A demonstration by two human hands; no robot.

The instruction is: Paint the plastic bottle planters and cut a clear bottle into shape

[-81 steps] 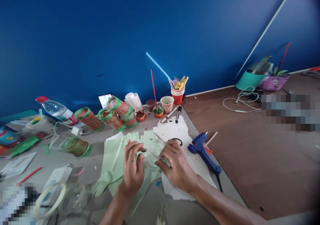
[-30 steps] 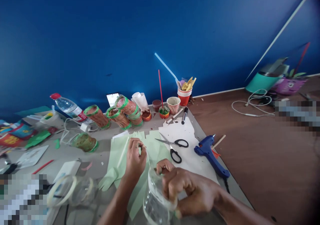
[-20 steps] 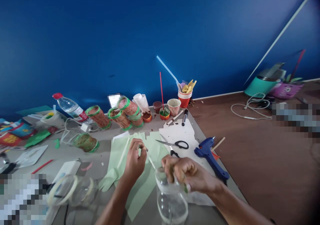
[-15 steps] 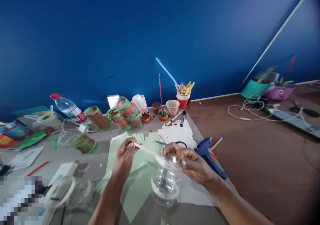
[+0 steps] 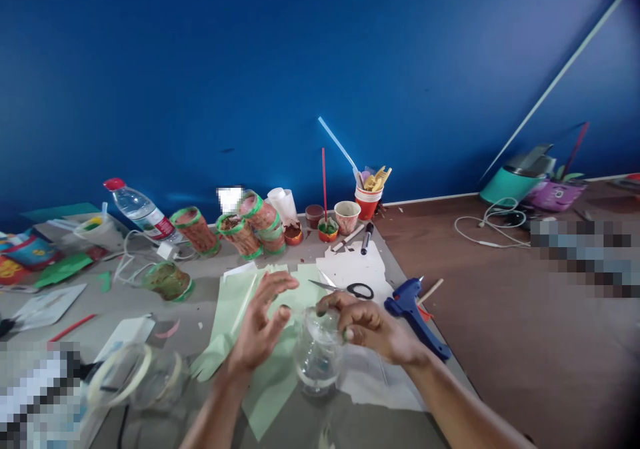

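Note:
My right hand [image 5: 367, 326] grips the upper rim of a clear plastic bottle piece [image 5: 320, 359], which has a whitish band round its top and another near its base. Dark smudges mark the fingertips. To the left of the bottle, my left hand [image 5: 267, 322] is raised with its fingers stretched and apart, holding nothing. Beneath both hands lie pale green paper sheets [image 5: 270, 396] and a white torn sheet [image 5: 383, 382]. A thin pale strip [image 5: 245, 302] rests on the green paper beside my left hand. Scissors [image 5: 360, 291] with black handles lie just beyond my right hand.
A blue glue gun [image 5: 417, 316] lies right of my right hand. Along the wall stand a tilted water bottle [image 5: 143, 209], several brown-and-green painted tubes [image 5: 197, 232], and a red-and-white cup [image 5: 369, 202] of plastic cutlery. Another clear cut bottle piece [image 5: 160, 382] lies at lower left.
My left hand has let go of the white strip it held out from the bottle and has opened. My right hand and the bottle have shifted slightly left.

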